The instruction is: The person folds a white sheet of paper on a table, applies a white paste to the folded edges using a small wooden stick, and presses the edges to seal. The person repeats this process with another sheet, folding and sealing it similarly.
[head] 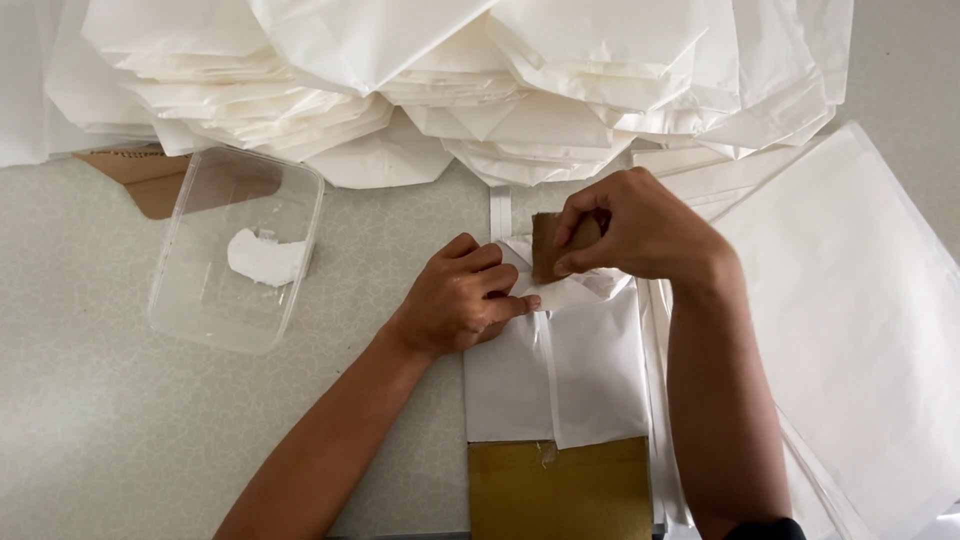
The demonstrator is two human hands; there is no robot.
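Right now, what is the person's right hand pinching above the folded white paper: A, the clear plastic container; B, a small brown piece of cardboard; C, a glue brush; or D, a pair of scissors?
B: the right hand grips a small brown cardboard piece between thumb and fingers, while the left hand presses the folded white paper; the clear plastic container sits apart to the left.

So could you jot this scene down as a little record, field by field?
left hand: pressing down a folded white paper bag
right hand: pinching a small brown card piece over the bag's fold
under the bag: brown cardboard sheet
left of hands: clear plastic tub holding white paste
far edge: heap of white paper bags
right: flat white sheets
surface: grey table
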